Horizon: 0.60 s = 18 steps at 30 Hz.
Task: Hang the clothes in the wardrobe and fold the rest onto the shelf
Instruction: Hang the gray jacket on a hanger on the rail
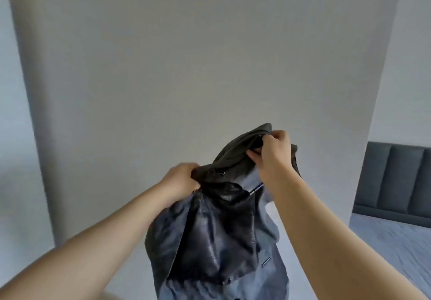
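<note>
1. You hold the jacket point(217, 241) up in the air in front of a plain wall point(186, 66). It is a blue-grey garment with its dark mesh lining turned toward you and a dark hood or collar at the top.
2. Your left hand point(182, 178) is closed round a bunch of the dark fabric at the jacket's upper left edge.
3. Your right hand point(272, 150), higher and further right, pinches the dark top edge between thumb and curled fingers.
4. The rest of the jacket hangs loose below both hands, between your forearms.
5. Progress, as a judgement: this garment is at an early step. No hanger is in it and it is not folded. You seem to be finding the collar to straighten it out.
6. No wardrobe, rail or shelf is in view, so how many pieces are already put away cannot be told.
7. To the right lies a bed point(396, 236) with a dark padded headboard point(396, 180).
8. No brand, label or writing can be read; the fabric is partly blurred.
</note>
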Tool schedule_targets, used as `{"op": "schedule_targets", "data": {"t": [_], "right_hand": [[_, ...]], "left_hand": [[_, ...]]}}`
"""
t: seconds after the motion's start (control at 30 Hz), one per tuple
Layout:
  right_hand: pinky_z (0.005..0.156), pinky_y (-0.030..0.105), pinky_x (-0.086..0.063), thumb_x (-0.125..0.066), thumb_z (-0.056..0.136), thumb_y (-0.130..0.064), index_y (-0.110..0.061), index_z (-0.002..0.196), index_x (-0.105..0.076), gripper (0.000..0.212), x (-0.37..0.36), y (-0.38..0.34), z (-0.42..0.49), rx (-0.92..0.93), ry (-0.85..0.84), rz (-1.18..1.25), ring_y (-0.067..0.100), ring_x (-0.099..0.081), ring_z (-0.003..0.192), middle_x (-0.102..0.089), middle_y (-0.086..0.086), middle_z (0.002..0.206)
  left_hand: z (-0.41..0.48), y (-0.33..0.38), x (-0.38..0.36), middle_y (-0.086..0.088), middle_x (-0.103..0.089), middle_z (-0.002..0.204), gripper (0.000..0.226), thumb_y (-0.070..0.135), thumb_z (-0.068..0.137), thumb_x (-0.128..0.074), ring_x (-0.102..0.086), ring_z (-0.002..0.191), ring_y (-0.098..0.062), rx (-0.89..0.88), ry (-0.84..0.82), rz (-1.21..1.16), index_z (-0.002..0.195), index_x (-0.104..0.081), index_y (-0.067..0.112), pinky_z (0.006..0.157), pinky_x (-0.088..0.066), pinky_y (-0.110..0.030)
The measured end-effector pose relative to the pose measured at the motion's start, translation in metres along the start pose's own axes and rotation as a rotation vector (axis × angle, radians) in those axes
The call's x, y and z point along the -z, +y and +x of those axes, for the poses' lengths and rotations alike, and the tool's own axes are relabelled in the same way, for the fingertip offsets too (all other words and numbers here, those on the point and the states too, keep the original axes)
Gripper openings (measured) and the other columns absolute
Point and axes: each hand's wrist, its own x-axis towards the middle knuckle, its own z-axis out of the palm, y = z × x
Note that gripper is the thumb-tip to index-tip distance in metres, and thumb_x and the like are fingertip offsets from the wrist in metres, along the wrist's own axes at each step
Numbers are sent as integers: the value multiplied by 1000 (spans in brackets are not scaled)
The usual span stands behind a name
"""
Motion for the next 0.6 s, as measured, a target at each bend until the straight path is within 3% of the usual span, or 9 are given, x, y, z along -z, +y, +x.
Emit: {"op": "schedule_targets", "data": {"t": [0.1, 0.23, 0.33, 0.4, 0.47, 0.53, 0.6], "right_hand": [[48, 22, -47, -37, 93, -6, -20, 81, -42, 20, -20, 21, -2, -36, -185, -139, 14, -47, 75, -45, 3, 85], [56, 27, -44, -46, 89, -7, -20, 80, -44, 15, -54, 48, -14, 65, -438, -424, 17, -47, 70, -46, -1, 77], [81, 35, -47, -57, 82, -28, -29, 80, -50, 8, -74, 52, -23, 253, -618, -401, 23, -50, 98, -45, -11, 91], [95, 34, -43, -60, 70, -50, -42, 102, -49, 35, -80, 50, -32, 248, -825, -284, 11, -43, 116, -43, -20, 112], [91, 20, -46, -71, 67, -47, -42, 120, -44, 60, -93, 58, -46, 179, -1106, -137, -1, -50, 115, -52, -23, 121], [76, 8, -48, -78, 73, -28, -37, 118, -48, 54, -107, 71, -62, 124, -1283, -108, -9, -60, 99, -64, -28, 106], [68, 5, -47, -74, 79, -17, -35, 104, -54, 37, -123, 82, -83, 69, -1372, -109, -10, -63, 89, -68, -28, 93]], "left_hand": [[8, 8, 45, 3, -63, 77, 39, -10, 78, -43, -55, 75, -16, 44, 353, -237, 69, -61, 23, 58, -40, -19], [7, 40, 96, 4, -60, 70, 49, -20, 74, -30, -55, 64, -11, -27, 554, -514, 63, -58, 18, 49, -45, -14], [0, 59, 131, 4, -60, 74, 50, -20, 75, -28, -54, 63, -8, -57, 714, -557, 66, -59, 18, 47, -45, -9], [-5, 63, 148, 2, -60, 74, 50, -19, 77, -27, -55, 62, -10, -44, 751, -638, 69, -60, 18, 45, -45, -11], [-13, 62, 160, 0, -61, 74, 49, -17, 79, -29, -56, 62, -13, -17, 806, -680, 69, -61, 18, 46, -46, -14], [-22, 61, 166, 0, -62, 74, 47, -15, 81, -32, -57, 61, -14, -1, 834, -710, 69, -63, 19, 45, -46, -16], [-31, 53, 172, -1, -63, 72, 46, -14, 82, -35, -58, 58, -13, 8, 865, -716, 69, -64, 20, 45, -47, -16]]}}
